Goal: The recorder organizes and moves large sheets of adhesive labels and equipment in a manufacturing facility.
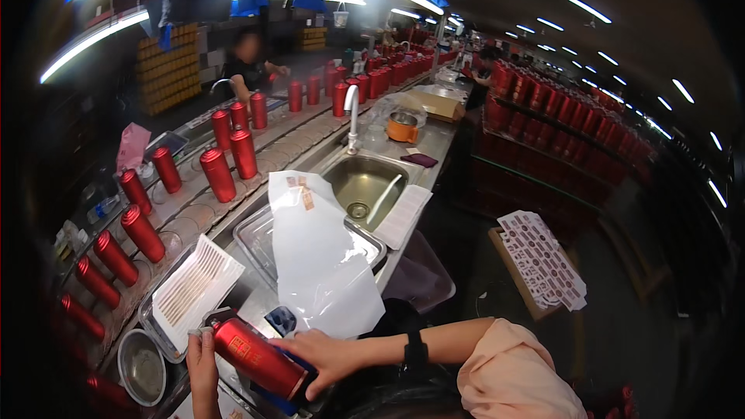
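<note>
A glossy red metal bottle (268, 365) with a gold square emblem lies tilted at the bottom of the view, its neck toward the left. My left hand (203, 376) is closed at the neck end, with a small greyish piece showing at the fingertips. Across the bottle's side and base reaches my right hand (330, 355), fingers along the upper side and thumb by the base, gripping it. Blue material shows under the bottle. Just beyond lies a dark phone-like object (280, 320), beside a large white sheet (310, 264) with gold decals at its far end.
Red bottles (217, 174) stand in rows along a conveyor (190, 213) on the left. A sink (361, 186) with a white faucet lies ahead. Close left are a striped decal sheet (198, 279) and a metal bowl (142, 368). A person (248, 70) works across the line. Stacked bottles fill racks at right.
</note>
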Tool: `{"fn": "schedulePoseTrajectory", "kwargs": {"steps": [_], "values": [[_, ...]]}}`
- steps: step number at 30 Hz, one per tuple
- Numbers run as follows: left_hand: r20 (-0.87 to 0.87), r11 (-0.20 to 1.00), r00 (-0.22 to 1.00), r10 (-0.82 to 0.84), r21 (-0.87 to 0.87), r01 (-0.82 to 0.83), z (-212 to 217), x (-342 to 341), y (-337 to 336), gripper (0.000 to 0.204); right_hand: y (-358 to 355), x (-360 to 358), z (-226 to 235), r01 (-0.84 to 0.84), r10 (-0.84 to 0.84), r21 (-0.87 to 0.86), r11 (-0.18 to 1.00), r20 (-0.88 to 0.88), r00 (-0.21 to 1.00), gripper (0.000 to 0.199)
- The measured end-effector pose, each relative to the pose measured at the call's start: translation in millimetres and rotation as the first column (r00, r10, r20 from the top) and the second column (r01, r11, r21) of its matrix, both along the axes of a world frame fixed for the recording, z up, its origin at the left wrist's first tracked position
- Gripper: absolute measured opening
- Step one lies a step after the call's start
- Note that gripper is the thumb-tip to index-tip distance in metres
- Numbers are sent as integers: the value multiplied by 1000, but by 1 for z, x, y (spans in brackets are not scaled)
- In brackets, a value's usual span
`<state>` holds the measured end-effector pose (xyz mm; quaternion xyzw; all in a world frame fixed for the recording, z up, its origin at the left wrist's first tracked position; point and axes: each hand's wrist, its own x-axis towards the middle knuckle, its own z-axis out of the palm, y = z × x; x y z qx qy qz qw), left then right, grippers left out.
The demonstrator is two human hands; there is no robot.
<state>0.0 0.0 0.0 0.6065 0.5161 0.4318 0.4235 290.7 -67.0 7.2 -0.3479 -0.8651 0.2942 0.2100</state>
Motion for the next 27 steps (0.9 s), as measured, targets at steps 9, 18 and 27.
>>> {"fn": "schedulePoseTrajectory", "kwargs": {"steps": [9,18,27], "values": [[359,991,931,74,-129,-29,12,48,5,25,5,0,-42,149,-62,354,923,-247,967,96],[246,957,961,123,-287,-48,70,104,-43,64,-46,74,3,59,18,205,977,-355,935,98],[219,911,900,-376,263,317,172,253,-87,32,-121,190,44,200,-62,285,937,-430,901,82]]}}
